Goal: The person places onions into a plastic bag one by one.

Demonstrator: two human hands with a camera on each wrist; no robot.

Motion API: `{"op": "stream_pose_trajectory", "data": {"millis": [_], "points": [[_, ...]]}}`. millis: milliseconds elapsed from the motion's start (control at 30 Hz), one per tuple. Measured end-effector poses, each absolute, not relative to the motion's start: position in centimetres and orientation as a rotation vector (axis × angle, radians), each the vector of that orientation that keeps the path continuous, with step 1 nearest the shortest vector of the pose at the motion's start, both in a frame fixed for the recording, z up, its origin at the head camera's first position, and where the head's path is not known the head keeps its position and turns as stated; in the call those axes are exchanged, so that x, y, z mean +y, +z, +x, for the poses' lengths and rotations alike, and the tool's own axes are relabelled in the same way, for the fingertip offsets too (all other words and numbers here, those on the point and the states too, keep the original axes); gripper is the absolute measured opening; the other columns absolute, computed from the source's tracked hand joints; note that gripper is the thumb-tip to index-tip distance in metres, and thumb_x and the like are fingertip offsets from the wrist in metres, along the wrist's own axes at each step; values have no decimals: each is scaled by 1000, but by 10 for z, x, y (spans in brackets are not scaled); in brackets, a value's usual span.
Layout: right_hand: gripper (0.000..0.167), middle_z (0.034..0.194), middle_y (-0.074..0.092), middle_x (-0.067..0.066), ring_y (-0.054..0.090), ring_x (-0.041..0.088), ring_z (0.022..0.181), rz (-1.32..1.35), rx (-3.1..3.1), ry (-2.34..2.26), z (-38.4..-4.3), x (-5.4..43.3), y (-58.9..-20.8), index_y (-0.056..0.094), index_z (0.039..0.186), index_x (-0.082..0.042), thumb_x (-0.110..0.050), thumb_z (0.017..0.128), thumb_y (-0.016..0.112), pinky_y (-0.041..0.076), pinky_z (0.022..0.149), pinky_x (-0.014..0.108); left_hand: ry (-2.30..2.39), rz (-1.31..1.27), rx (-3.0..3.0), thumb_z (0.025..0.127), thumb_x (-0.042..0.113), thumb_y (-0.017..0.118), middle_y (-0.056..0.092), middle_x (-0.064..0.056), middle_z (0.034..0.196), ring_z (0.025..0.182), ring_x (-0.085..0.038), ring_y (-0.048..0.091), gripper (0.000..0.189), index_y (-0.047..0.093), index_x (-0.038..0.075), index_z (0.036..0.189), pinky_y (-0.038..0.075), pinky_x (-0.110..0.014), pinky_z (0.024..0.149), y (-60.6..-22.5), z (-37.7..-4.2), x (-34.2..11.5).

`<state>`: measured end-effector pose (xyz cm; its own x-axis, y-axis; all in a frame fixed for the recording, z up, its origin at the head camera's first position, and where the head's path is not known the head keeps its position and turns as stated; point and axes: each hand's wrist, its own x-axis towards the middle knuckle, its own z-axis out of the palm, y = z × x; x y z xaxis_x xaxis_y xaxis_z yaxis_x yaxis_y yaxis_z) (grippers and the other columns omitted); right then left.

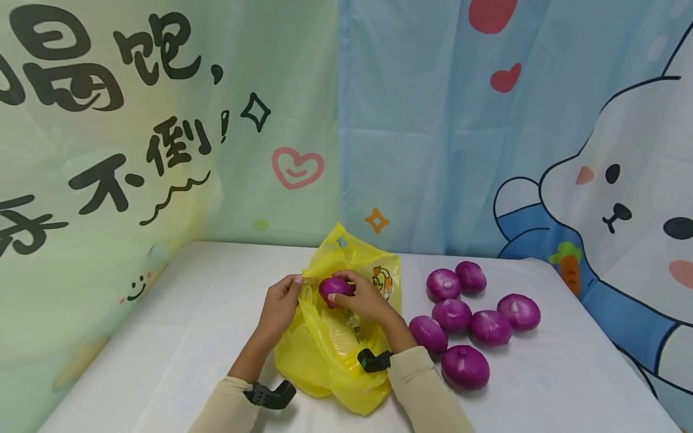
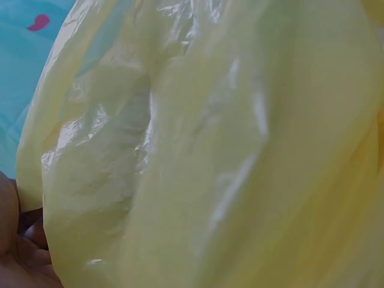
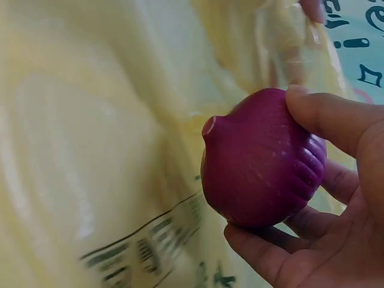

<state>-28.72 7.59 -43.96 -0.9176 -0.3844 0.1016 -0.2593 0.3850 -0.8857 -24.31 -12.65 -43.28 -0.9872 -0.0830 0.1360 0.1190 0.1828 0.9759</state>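
A yellow plastic bag [image 1: 311,355] lies in the middle of the white table, its upper part raised. My left hand [image 1: 280,304] pinches the bag's edge on the left. In the left wrist view the bag [image 2: 198,156] fills most of the picture, with part of the hand [image 2: 24,258] at the lower left. My right hand [image 1: 368,297] grips a red onion [image 1: 332,290] in front of the bag's upper part. The right wrist view shows thumb and fingers around the onion [image 3: 261,162], its stem end pointing left; whether it is inside the bag's mouth I cannot tell.
Several red onions [image 1: 465,367] lie loosely grouped on the white table [image 1: 568,385], right of the bag. Behind the table hangs a printed cloth backdrop [image 1: 400,150] with lettering and a cartoon bear-like figure. Black devices [image 1: 271,395] are strapped to both wrists.
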Motion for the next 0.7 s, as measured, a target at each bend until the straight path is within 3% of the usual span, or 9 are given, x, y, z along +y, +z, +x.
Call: {"op": "stream_pose_trajectory", "data": {"millis": [700], "points": [[49,127,48,12,53,29,109,-656,2605,-1432,-276,77,-450,52,126,-8,-17,85,77,49,89,45,-1904,-48,-2300,105,31,46,65,-10,99,82,-20,59,36,66,4,117,50,-28,71,-434,-244,-131]]}}
